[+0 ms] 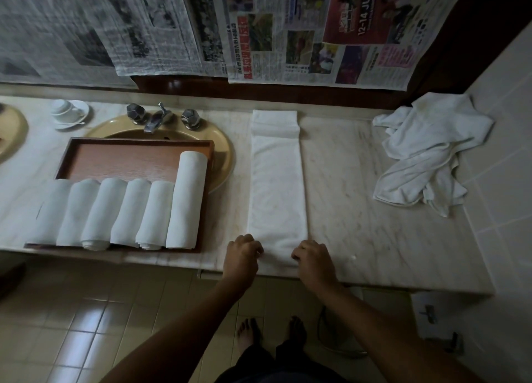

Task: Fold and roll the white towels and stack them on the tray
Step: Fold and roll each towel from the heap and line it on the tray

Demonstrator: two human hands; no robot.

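A white towel (276, 181), folded into a long narrow strip, lies on the marble counter and runs away from me. My left hand (243, 251) and my right hand (312, 257) grip its near end at the two corners, fingers curled over the edge. To the left, a brown wooden tray (126, 158) rests over the sink and holds several rolled white towels (121, 213) side by side. A loose pile of unfolded white towels (429, 149) lies at the counter's far right.
A beige sink (221, 152) with a chrome tap (157, 119) sits under the tray. A white cup and saucer (69, 113) stand at the back left. Newspaper sheets (259, 28) cover the wall behind. Bare marble (345, 181) lies between strip and pile.
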